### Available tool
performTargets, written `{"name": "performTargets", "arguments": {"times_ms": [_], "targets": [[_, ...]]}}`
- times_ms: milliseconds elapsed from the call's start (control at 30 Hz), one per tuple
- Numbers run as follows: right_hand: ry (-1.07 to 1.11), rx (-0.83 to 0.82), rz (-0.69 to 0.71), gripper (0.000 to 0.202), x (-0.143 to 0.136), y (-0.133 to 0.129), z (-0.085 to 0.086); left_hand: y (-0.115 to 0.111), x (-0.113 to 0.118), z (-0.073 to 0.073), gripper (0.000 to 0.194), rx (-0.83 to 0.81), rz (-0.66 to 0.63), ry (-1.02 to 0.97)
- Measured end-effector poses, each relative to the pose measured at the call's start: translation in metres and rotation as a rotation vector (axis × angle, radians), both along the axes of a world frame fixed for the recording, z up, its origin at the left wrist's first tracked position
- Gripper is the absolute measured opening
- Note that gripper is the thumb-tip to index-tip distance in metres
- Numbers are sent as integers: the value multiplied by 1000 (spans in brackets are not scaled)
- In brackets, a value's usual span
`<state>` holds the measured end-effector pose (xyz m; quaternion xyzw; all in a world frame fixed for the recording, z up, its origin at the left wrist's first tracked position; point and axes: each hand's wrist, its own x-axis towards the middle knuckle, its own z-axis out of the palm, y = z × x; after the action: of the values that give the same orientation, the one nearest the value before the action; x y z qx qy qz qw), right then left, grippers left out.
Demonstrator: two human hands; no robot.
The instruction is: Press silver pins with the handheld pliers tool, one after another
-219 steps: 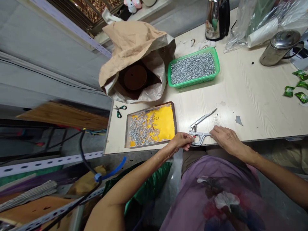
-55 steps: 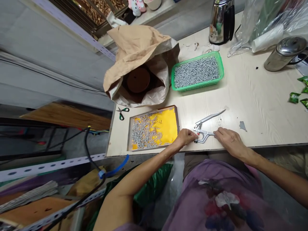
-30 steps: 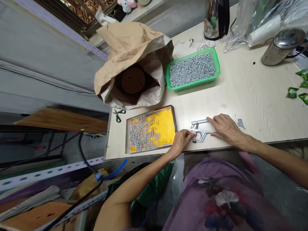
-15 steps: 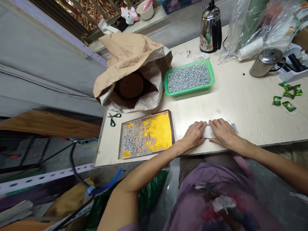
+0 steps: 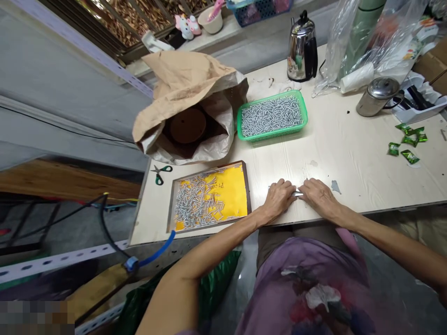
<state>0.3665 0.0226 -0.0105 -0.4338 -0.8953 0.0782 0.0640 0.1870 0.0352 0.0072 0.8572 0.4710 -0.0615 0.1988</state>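
Observation:
Near the table's front edge, both hands grip a narrow, shiny metallic strip [image 5: 298,193]; only a short piece shows between them, so I cannot tell its kind. My left hand [image 5: 279,201] is closed on its left end, fingers curled over it. At the other end my right hand [image 5: 318,199] is closed the same way. Left of my left hand lies a shallow brown-edged tray [image 5: 248,200] with a yellow sheet [image 5: 233,193] and many small silver rods [image 5: 195,204] heaped on its left side. A small grey scrap [image 5: 335,186] lies just beyond my right hand.
A green plastic basket [image 5: 304,114] full of small silver pieces stands behind the tray. Beside it is an open brown paper sack [image 5: 188,70]. Scissors [image 5: 160,174] lie at the left. A kettle [image 5: 302,49], metal mug [image 5: 377,96] and green-wrapped sweets [image 5: 409,157] are farther right.
The strip between my hands showed a broad, pale flat face before; now only a thin shiny line shows. My right hand has moved off the grey scrap. The view has shifted slightly.

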Motion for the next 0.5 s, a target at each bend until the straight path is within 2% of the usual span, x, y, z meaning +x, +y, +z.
{"name": "performTargets", "arguments": {"times_ms": [33,100,200,267,367,500], "targets": [[11,-6,-8,16,2,3,1,-2,0,-3,22,28,27,-23],[41,-25,0,31,8,13,3,-10,0,-12,32,110,95,-81],[105,-77,94,45,18,30,4,-33,5,-30,41,230,124,-206],[119,-90,115,40,22,42,2,-51,10,-41,48,266,85,-284],[57,-59,51,26,20,57,-2,-70,16,-51,58,273,40,-336],[-16,22,-1,23,8,73,-1,-76,19,-54,64,253,19,-364]]}}
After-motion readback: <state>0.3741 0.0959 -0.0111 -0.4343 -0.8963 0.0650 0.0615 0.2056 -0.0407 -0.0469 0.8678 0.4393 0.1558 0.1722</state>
